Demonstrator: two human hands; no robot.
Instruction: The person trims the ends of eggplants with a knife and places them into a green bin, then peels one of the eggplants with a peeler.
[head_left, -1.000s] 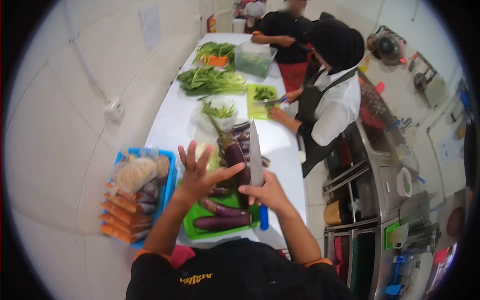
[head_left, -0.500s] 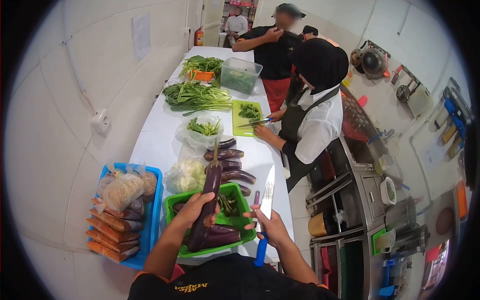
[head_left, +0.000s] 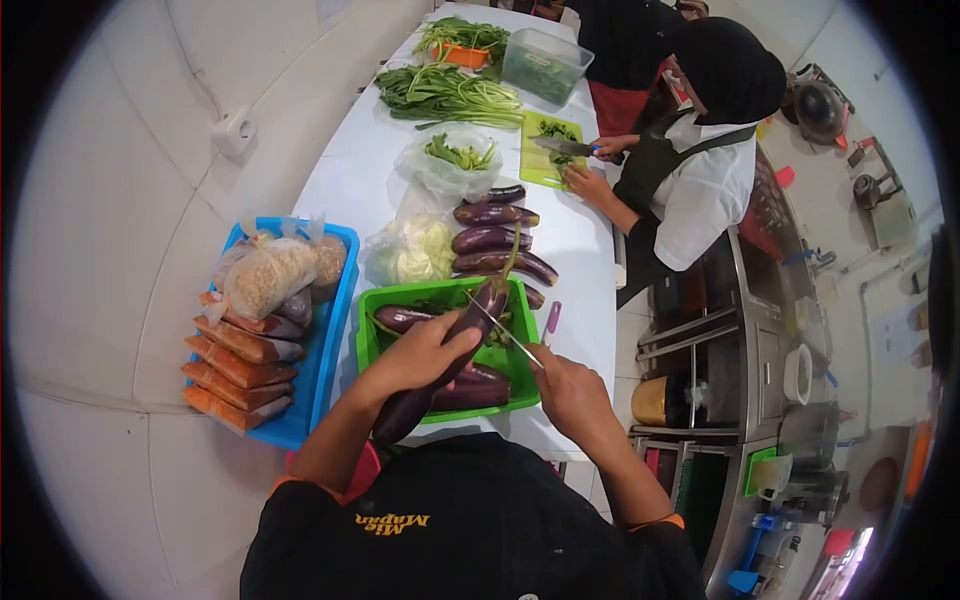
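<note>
A long purple eggplant (head_left: 405,412) with its green stem upward is held in my left hand (head_left: 428,355), slanting above a green basin (head_left: 372,345). My right hand (head_left: 575,392) is closed round the handle of a knife (head_left: 518,344), the handle itself covered by my fingers. The blade lies across the eggplant near its stem end; whether it has cut in cannot be made out. Inside the basin are more eggplants (head_left: 470,390) and some green stem pieces. Several eggplants (head_left: 490,240) lie in a row on the table beyond it.
A blue tray (head_left: 340,330) of bagged goods stands left; a bagged cabbage (head_left: 412,252) sits behind the basin. A purple-handled tool (head_left: 553,317) lies right. Farther off, a co-worker (head_left: 705,190) cuts greens on a yellow-green board (head_left: 540,168), beside leafy greens (head_left: 445,95).
My right hand has turned the knife from upright and brought its blade onto the eggplant. The eggplant has tilted toward the right. My view has dipped lower.
</note>
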